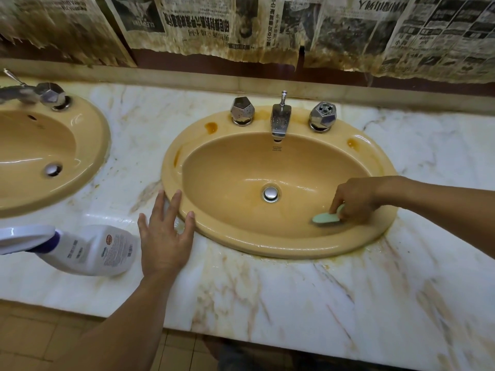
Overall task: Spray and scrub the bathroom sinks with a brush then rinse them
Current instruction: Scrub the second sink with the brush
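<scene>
Right hand point(356, 200) clamped on brush point(325, 218) scrubs sink point(267, 245) front wall; left hand point(164, 236) splayed flat on bench point(294, 290); work firm overlapping strokes up to the stained rim.

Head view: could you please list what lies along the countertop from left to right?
Left sink → spray bottle → left hand → right sink → green brush in the right hand.

Sink point(267, 245): glossy glazed ceramic, stained
Surface point(348, 303): polished veined marble
Taps point(280, 121): shiny chromed metal
Bottle point(93, 250): smooth white plastic
Wall covering point(214, 25): yellowed paper
</scene>
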`<state>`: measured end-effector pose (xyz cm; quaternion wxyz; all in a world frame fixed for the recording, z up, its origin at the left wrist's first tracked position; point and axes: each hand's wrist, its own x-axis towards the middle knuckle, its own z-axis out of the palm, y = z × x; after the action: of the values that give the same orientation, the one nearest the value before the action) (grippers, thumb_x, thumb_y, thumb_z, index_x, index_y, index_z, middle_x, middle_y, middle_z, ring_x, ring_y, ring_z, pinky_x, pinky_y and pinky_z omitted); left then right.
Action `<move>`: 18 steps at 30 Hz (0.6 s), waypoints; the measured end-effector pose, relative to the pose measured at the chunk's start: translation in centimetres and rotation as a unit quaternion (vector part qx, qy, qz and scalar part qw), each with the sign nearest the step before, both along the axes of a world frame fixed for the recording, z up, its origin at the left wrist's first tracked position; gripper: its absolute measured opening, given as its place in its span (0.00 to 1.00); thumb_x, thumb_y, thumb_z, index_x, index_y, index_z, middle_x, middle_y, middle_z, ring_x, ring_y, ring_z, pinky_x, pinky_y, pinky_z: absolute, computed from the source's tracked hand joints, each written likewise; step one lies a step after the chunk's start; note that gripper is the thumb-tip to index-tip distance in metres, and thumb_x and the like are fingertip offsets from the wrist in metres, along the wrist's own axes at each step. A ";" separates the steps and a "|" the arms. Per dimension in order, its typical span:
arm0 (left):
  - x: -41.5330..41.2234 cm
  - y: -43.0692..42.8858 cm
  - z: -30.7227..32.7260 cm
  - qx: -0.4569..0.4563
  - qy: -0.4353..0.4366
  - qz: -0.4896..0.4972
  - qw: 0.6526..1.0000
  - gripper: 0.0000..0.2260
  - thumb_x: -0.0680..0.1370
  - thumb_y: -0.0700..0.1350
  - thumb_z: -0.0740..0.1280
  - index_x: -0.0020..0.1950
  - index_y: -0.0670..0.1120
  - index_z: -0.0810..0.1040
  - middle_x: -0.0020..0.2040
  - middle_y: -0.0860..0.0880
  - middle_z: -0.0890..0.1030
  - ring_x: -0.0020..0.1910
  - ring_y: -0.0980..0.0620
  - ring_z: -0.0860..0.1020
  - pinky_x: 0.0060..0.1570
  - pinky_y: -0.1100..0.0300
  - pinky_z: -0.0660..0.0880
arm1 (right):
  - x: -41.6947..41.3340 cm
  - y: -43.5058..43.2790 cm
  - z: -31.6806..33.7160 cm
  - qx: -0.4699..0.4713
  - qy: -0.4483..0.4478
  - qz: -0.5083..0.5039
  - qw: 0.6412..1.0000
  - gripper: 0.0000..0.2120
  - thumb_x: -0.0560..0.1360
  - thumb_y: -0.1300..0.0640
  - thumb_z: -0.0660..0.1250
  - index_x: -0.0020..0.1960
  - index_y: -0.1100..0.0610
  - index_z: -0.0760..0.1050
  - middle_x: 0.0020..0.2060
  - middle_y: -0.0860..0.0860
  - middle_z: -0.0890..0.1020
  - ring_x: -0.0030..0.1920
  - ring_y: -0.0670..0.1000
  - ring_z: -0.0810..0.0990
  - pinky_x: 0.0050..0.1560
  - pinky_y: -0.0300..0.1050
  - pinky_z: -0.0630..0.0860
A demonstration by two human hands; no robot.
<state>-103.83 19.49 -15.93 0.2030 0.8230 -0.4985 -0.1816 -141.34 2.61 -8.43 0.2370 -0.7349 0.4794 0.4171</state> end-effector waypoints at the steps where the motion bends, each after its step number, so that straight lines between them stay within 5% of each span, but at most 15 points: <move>1: 0.1 0.0 0.0 0.000 -0.002 0.000 1.000 0.27 0.80 0.68 0.51 0.80 0.67 0.58 0.84 0.60 0.53 0.82 0.43 0.50 0.82 0.44 0.47 | -0.3 -0.2 -0.2 -0.036 0.014 0.019 0.999 0.18 0.78 0.48 0.64 0.66 0.37 0.77 0.59 0.43 0.78 0.55 0.49 0.78 0.51 0.43 0.78; 3: 0.1 -0.1 -0.1 0.002 -0.008 0.000 1.000 0.27 0.80 0.68 0.50 0.80 0.67 0.58 0.84 0.59 0.53 0.82 0.43 0.51 0.82 0.45 0.47 | -0.4 -0.1 -0.4 -0.027 0.012 0.016 0.999 0.18 0.77 0.47 0.64 0.66 0.36 0.77 0.59 0.42 0.77 0.53 0.49 0.79 0.51 0.44 0.80; 6: 0.2 -0.1 -0.2 -0.002 -0.016 -0.007 1.000 0.27 0.80 0.68 0.50 0.80 0.66 0.59 0.84 0.58 0.54 0.81 0.43 0.53 0.82 0.45 0.47 | -0.3 0.0 0.4 0.044 -0.001 -0.025 0.999 0.16 0.77 0.46 0.65 0.63 0.34 0.79 0.54 0.45 0.80 0.43 0.52 0.82 0.37 0.46 0.81; 8: 0.0 -0.1 0.0 -0.007 -0.015 -0.004 1.000 0.27 0.81 0.67 0.51 0.80 0.66 0.60 0.84 0.58 0.55 0.81 0.43 0.54 0.81 0.45 0.47 | -0.4 -0.3 0.7 -0.028 0.033 0.027 0.999 0.17 0.78 0.47 0.64 0.66 0.37 0.77 0.61 0.44 0.78 0.56 0.51 0.80 0.48 0.48 0.80; 10: -0.2 0.0 0.1 -0.001 -0.006 0.005 1.000 0.25 0.82 0.65 0.54 0.80 0.66 0.59 0.84 0.59 0.54 0.81 0.42 0.52 0.81 0.44 0.49 | -0.5 -0.3 0.5 -0.066 0.050 0.045 0.995 0.18 0.78 0.48 0.62 0.67 0.38 0.76 0.64 0.44 0.76 0.58 0.49 0.77 0.51 0.46 0.77; 14: -0.1 0.0 0.0 0.001 -0.003 0.007 1.000 0.23 0.84 0.63 0.56 0.80 0.67 0.59 0.83 0.60 0.53 0.81 0.40 0.51 0.81 0.44 0.49 | -0.7 -0.2 0.6 0.081 -0.033 -0.082 0.993 0.13 0.79 0.48 0.65 0.61 0.43 0.81 0.39 0.48 0.80 0.31 0.49 0.74 0.30 0.41 0.74; 18: -0.2 0.0 0.0 0.002 -0.002 0.009 1.000 0.24 0.84 0.62 0.57 0.80 0.67 0.60 0.84 0.60 0.54 0.81 0.41 0.51 0.81 0.44 0.48 | -2.9 -1.9 2.5 0.192 -0.112 -0.231 0.947 0.11 0.82 0.56 0.64 0.61 0.51 0.82 0.32 0.53 0.77 0.26 0.48 0.65 0.27 0.38 0.59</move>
<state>-104.01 19.45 -15.94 0.2019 0.8281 -0.4912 -0.1794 -144.28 0.72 -5.89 0.5158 -0.5866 0.5175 0.3495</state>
